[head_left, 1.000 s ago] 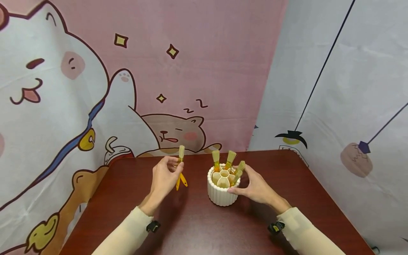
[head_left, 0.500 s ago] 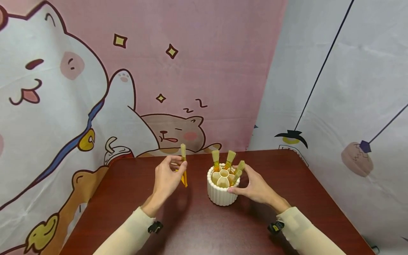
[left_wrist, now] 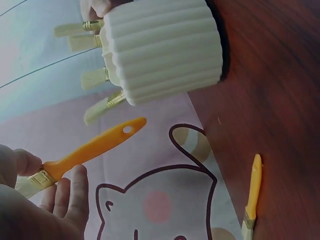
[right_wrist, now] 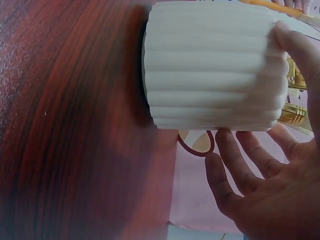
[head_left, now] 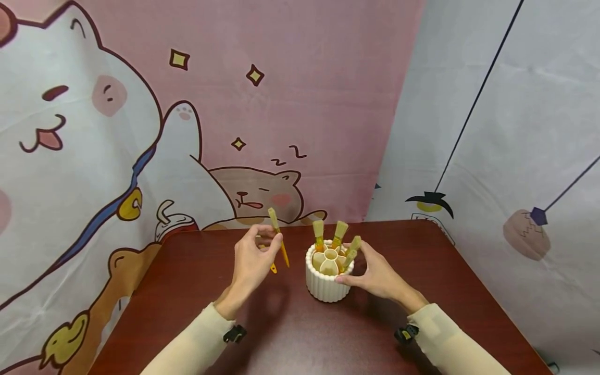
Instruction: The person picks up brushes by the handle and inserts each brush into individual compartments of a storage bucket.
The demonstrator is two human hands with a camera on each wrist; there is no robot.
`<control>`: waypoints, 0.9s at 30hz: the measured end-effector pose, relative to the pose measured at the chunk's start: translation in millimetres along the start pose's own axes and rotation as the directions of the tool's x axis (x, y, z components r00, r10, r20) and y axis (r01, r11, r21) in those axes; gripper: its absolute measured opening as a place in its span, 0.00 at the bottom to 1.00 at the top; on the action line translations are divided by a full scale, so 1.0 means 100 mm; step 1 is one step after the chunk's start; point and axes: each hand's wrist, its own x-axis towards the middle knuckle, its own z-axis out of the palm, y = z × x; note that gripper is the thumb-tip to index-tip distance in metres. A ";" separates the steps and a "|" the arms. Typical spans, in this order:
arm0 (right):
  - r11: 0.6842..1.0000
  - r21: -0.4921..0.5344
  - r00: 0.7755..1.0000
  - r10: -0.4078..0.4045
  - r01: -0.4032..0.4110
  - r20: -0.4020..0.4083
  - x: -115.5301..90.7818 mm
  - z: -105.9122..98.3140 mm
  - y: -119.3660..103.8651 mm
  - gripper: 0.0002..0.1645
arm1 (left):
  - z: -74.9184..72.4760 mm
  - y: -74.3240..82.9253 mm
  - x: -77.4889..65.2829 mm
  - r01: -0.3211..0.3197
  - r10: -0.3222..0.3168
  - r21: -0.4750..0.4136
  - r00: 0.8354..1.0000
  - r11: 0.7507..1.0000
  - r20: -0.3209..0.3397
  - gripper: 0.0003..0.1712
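In the head view my left hand (head_left: 253,258) pinches a paintbrush (head_left: 284,253) between thumb and fingers, just left of the holder. Its pale bristles point up and its orange handle slants down to the right. The left wrist view shows the grip near the metal ferrule, with the handle (left_wrist: 95,147) aimed towards the holder. My right hand (head_left: 375,273) steadies a white ribbed brush holder (head_left: 328,287), thumb at the rim and fingers along the far side. Several brushes (head_left: 338,234) stand in its petal-shaped compartments, bristles up.
A second orange-handled paintbrush (left_wrist: 254,185) lies on the dark red-brown table (head_left: 300,333), mostly hidden behind my left hand in the head view. Behind the table hangs a cartoon-printed cloth (head_left: 319,104).
My left hand has moved right, towards the holder, and its brush has tilted from nearly upright so the handle end swings right. My right hand and the holder stay in place.
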 end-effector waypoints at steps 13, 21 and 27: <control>1.000 0.013 1.000 0.000 0.000 0.002 0.00 0.01 -0.01 0.58 | 0.14 0.12 -0.03 -0.029 0.030 -0.113 1.000 0.993 0.008 0.15; 1.000 0.022 1.000 0.010 -0.011 0.017 0.01 0.01 0.01 0.56 | 0.24 0.17 -0.05 -0.024 0.027 -0.133 0.999 0.991 0.027 0.16; 0.999 0.035 1.000 -0.010 0.009 0.016 0.03 0.02 0.01 0.56 | 0.31 0.18 -0.07 -0.004 0.015 -0.162 0.998 0.987 0.064 0.15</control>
